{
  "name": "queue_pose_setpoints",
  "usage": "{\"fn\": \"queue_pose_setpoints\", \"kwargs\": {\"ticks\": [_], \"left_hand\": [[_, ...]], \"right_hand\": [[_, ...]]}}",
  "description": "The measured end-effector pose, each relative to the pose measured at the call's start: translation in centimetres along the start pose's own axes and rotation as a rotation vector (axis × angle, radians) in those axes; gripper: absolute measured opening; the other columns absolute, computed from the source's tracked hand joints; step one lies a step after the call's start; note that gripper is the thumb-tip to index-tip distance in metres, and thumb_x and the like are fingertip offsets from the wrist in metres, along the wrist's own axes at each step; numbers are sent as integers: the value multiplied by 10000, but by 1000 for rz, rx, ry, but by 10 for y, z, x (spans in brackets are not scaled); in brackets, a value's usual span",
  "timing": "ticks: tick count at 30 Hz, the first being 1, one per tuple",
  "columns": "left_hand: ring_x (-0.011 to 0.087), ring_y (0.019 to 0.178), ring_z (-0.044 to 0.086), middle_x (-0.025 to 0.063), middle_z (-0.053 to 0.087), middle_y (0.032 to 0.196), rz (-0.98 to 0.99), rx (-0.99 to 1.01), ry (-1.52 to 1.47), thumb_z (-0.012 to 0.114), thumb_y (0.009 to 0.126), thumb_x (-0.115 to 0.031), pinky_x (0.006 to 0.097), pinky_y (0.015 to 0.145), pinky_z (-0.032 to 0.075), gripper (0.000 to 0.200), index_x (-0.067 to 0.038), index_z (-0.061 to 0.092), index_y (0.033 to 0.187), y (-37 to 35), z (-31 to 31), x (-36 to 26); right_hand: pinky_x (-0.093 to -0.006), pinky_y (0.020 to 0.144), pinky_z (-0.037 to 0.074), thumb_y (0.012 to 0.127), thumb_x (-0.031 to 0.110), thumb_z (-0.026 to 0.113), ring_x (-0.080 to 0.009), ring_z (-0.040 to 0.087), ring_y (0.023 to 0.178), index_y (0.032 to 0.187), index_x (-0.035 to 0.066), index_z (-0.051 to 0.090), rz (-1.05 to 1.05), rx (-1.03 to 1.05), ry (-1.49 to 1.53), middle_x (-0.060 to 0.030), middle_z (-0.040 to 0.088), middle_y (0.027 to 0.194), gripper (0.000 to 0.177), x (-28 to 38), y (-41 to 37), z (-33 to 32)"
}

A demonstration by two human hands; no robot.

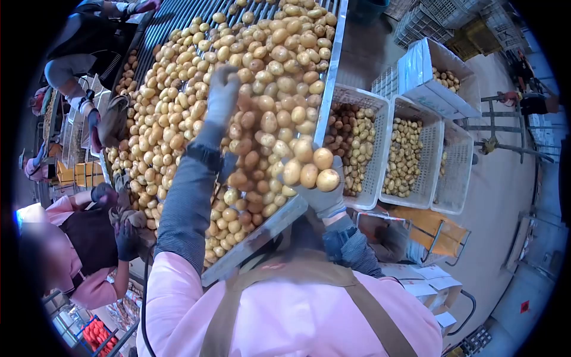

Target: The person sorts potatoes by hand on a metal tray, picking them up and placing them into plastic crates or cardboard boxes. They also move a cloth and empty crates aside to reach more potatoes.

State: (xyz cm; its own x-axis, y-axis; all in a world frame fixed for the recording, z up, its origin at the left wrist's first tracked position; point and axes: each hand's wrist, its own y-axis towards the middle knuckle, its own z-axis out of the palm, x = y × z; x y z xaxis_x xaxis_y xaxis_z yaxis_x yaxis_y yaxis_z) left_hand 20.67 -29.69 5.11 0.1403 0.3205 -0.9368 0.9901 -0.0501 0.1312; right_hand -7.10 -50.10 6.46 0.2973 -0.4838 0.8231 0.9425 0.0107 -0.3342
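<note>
My left hand (223, 94), in a grey glove, reaches over a thick layer of potatoes (169, 122) on the roller table (163, 30). Its fingers curl downward, and whatever lies under them is hidden. Close to my body, at the table's right edge, my gloved right hand (324, 199) is closed around a cluster of several potatoes (308, 176). Some potatoes between my two arms look blurred.
A metal rail (331, 77) borders the table. Right of it stand plastic crates (386, 137) with potatoes and a white box (416, 77). A co-worker's gloved hand (126, 239) is at the left edge; another person's arm (74, 95) is farther up.
</note>
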Motion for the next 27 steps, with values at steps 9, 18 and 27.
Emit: {"fn": "queue_pose_setpoints", "kwargs": {"ticks": [9, 18, 27], "left_hand": [[404, 1282, 544, 259, 483, 1451, 203, 635, 1064, 676, 836, -314, 461, 1047, 475, 702, -272, 435, 1494, 81, 104, -54], [263, 1279, 546, 175, 593, 1347, 289, 172, -56, 618, 978, -127, 349, 1070, 447, 416, -1, 527, 1364, -134, 63, -93], [371, 1202, 606, 139, 675, 1219, 680, 799, 131, 749, 818, -254, 463, 1039, 492, 471, -76, 652, 1243, -199, 159, -188]], "right_hand": [[-291, 940, 510, 1006, 272, 548, -108, 575, 1106, 1292, 60, 511, -588, -309, -1657, -6, 605, 1257, 358, -21, 16, -10], [-302, 744, 564, 1050, 250, 441, -148, 577, 888, 1015, 77, 595, -393, -11, 344, -30, 620, 1077, 235, 20, -7, -4], [-396, 1090, 463, 1008, 404, 501, -237, 566, 1225, 1333, 90, 526, -221, -248, 769, -98, 590, 1313, 453, 18, -67, -72]]}}
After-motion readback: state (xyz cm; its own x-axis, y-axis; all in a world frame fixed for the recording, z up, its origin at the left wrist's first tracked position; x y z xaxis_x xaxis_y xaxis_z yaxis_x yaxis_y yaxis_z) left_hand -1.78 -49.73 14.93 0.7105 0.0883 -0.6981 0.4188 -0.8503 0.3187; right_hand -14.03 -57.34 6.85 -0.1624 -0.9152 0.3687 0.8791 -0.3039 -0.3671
